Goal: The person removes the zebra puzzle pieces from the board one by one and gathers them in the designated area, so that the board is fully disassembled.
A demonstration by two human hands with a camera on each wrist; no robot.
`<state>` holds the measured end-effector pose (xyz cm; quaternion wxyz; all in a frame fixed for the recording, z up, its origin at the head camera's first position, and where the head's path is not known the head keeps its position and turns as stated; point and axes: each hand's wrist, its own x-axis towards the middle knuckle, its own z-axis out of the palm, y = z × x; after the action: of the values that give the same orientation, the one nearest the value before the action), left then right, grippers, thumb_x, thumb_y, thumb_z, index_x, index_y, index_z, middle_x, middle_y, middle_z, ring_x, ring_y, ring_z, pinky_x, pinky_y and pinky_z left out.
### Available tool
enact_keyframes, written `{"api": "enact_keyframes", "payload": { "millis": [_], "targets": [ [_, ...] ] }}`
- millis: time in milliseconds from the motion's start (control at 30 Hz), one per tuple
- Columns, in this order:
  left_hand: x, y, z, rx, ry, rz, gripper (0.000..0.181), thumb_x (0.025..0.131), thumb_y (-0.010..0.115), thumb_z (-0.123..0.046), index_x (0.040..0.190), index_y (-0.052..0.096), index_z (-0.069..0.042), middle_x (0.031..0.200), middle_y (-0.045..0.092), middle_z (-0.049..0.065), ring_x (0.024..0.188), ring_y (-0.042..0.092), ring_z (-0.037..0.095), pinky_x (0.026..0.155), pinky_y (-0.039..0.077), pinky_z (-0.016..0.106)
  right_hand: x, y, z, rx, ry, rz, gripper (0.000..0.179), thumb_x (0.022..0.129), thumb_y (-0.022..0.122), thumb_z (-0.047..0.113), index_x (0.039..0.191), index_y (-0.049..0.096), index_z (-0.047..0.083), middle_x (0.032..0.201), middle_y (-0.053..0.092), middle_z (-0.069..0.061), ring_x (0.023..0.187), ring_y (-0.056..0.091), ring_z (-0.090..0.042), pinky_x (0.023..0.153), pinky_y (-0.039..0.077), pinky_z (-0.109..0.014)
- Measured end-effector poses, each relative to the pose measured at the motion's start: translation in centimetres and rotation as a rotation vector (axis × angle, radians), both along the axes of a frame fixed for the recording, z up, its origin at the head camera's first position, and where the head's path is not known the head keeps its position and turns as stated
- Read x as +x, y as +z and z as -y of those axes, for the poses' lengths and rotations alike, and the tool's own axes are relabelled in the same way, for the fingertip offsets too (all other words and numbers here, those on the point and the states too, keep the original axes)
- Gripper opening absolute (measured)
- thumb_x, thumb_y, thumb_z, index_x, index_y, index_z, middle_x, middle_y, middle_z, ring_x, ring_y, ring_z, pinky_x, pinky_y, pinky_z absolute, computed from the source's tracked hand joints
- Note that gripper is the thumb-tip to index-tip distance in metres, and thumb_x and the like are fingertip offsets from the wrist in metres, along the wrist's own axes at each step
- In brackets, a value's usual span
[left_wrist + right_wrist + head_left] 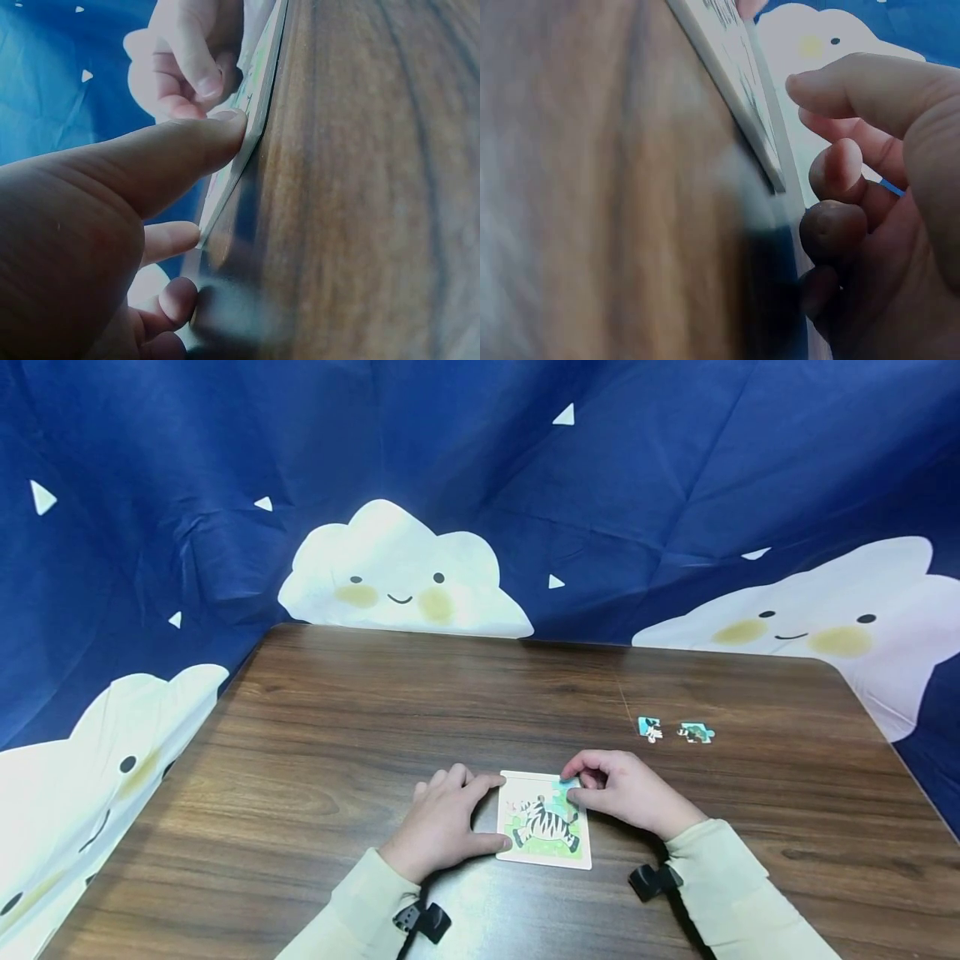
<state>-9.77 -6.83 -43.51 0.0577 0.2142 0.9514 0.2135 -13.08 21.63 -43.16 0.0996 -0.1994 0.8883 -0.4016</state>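
A square jigsaw puzzle (546, 822) in a pale frame lies on the table, a striped zebra showing on its fitted pieces. At its left side, my left hand (447, 827) is spread, with the thumb on the near left corner and a finger at the far left corner. In the left wrist view, the left thumb (202, 142) presses on the frame's rim. My right hand (626, 789) is over the far right corner, index fingertip and thumb tip apart above the blue part, other fingers bent under. No piece shows between the right fingertips (806, 86) in the right wrist view.
Two loose jigsaw pieces lie beyond the right hand: a blue-and-white one (649, 729) and a green-and-blue one (697, 732). Brown wood grain marks the table (337, 718). A blue curtain (600, 485) with smiling clouds hangs behind its far edge.
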Motion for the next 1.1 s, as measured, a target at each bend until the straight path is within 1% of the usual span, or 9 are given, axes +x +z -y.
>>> {"api": "enact_keyframes", "payload": {
  "millis": [167, 267, 400, 567, 867, 967, 1100],
  "targets": [
    [0.0, 0.0, 0.0, -0.002, 0.000, 0.004, 0.078, 0.071, 0.080, -0.062, 0.139, 0.059, -0.030, 0.093, 0.044, -0.007, 0.082, 0.039, 0.013, 0.070, 0.028, 0.033, 0.4, 0.1, 0.6, 0.032, 0.063, 0.019, 0.015, 0.085, 0.079, 0.015, 0.097, 0.071, 0.019, 0.069, 0.045, 0.009, 0.062, 0.045, -0.006, 0.061, 0.037, -0.024],
    [0.0, 0.0, 0.0, -0.005, 0.000, 0.002, 0.078, 0.071, 0.080, -0.062, 0.139, 0.059, -0.030, 0.094, 0.044, -0.007, 0.083, 0.039, 0.013, 0.071, 0.028, 0.033, 0.5, 0.2, 0.8, 0.057, 0.093, 0.004, 0.016, 0.084, 0.079, 0.016, 0.097, 0.071, 0.020, 0.068, 0.045, 0.010, 0.061, 0.044, -0.005, 0.061, 0.038, -0.024],
    [0.0, 0.0, 0.0, -0.006, 0.003, 0.001, 0.078, 0.070, 0.080, -0.062, 0.139, 0.059, -0.030, 0.094, 0.044, -0.007, 0.083, 0.039, 0.013, 0.071, 0.028, 0.033, 0.7, 0.3, 1.2, 0.093, 0.112, -0.025, 0.016, 0.083, 0.079, 0.016, 0.096, 0.072, 0.020, 0.066, 0.044, 0.013, 0.059, 0.042, -0.003, 0.064, 0.039, -0.024],
    [0.0, 0.0, 0.0, -0.006, 0.006, 0.001, 0.078, 0.070, 0.080, -0.061, 0.138, 0.059, -0.031, 0.094, 0.045, -0.007, 0.084, 0.040, 0.013, 0.071, 0.028, 0.033, 0.8, 0.6, 1.4, 0.114, 0.119, -0.024, 0.016, 0.083, 0.079, 0.015, 0.097, 0.072, 0.017, 0.066, 0.043, 0.012, 0.058, 0.041, -0.003, 0.064, 0.039, -0.023],
    [0.0, 0.0, -0.1, -0.010, 0.006, -0.007, 0.077, 0.070, 0.080, -0.062, 0.138, 0.059, -0.031, 0.094, 0.045, -0.007, 0.084, 0.040, 0.013, 0.070, 0.028, 0.034, 0.8, 0.8, 1.6, 0.132, 0.125, -0.040, 0.017, 0.082, 0.078, 0.011, 0.095, 0.069, 0.017, 0.069, 0.042, 0.009, 0.062, 0.041, -0.004, 0.064, 0.038, -0.024],
    [0.0, 0.0, -0.1, -0.009, 0.005, -0.006, 0.077, 0.070, 0.081, -0.061, 0.138, 0.059, -0.031, 0.094, 0.045, -0.007, 0.084, 0.040, 0.013, 0.070, 0.027, 0.033, 0.8, 0.8, 1.6, 0.134, 0.124, -0.058, 0.017, 0.081, 0.079, 0.012, 0.094, 0.069, 0.017, 0.074, 0.045, 0.007, 0.068, 0.043, -0.005, 0.065, 0.038, -0.024],
    [0.0, 0.1, -0.1, -0.004, 0.004, -0.004, 0.077, 0.070, 0.081, -0.061, 0.138, 0.059, -0.031, 0.094, 0.044, -0.007, 0.084, 0.040, 0.013, 0.070, 0.027, 0.033, 0.9, 0.7, 1.6, 0.133, 0.115, -0.104, 0.019, 0.079, 0.081, 0.010, 0.092, 0.071, 0.020, 0.087, 0.049, 0.004, 0.076, 0.046, -0.009, 0.068, 0.040, -0.025]
  ]
}}
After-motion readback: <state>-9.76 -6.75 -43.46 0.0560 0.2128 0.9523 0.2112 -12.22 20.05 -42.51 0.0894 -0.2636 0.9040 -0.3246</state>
